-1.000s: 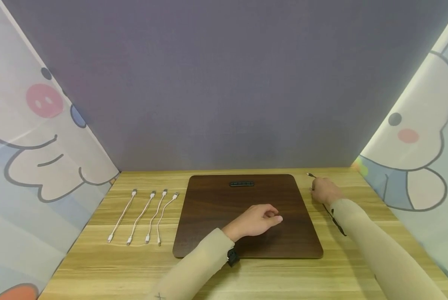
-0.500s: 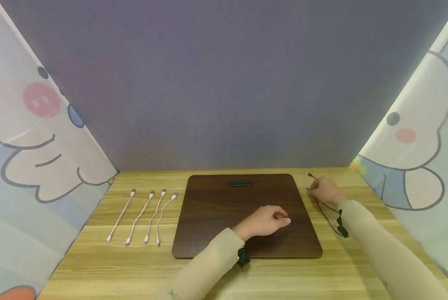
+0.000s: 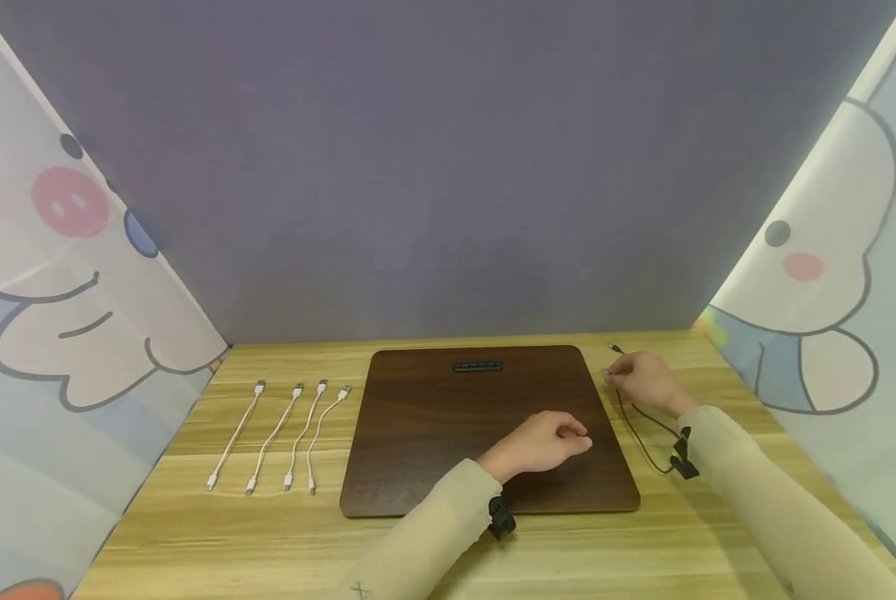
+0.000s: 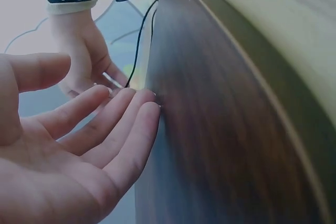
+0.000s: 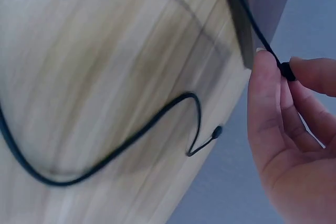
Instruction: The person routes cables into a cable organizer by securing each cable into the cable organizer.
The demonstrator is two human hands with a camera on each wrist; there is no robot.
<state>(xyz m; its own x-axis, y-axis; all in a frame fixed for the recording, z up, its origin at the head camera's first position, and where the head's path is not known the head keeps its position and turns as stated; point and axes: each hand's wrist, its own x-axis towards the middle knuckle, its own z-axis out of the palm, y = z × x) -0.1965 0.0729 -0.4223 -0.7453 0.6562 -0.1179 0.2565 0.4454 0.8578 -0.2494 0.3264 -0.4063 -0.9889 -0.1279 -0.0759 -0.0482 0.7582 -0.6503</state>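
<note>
My right hand [image 3: 646, 383] is at the right side of the brown board, pinching one end of a thin black cable [image 5: 134, 136]. In the right wrist view its black plug [image 5: 287, 71] sits between thumb and forefinger. The cable's other end [image 5: 217, 131] lies on the table near the far edge. Over the board [image 3: 417, 433] is my left hand [image 3: 541, 442], its fingers loosely bent and holding nothing. The left wrist view shows that palm [image 4: 63, 182] close to the board; whether it touches is unclear.
Several short white USB cables [image 3: 273, 437] lie side by side on the wooden table, left of the board. A small black strip [image 3: 478, 366] sits near the board's far edge. A grey panel [image 3: 448, 192] rises behind, with printed curtains at both sides.
My right hand has moved slightly left toward the board, drawing the cable end along, and the cable now loops more. The left hand has shifted a little to the right over the board.
</note>
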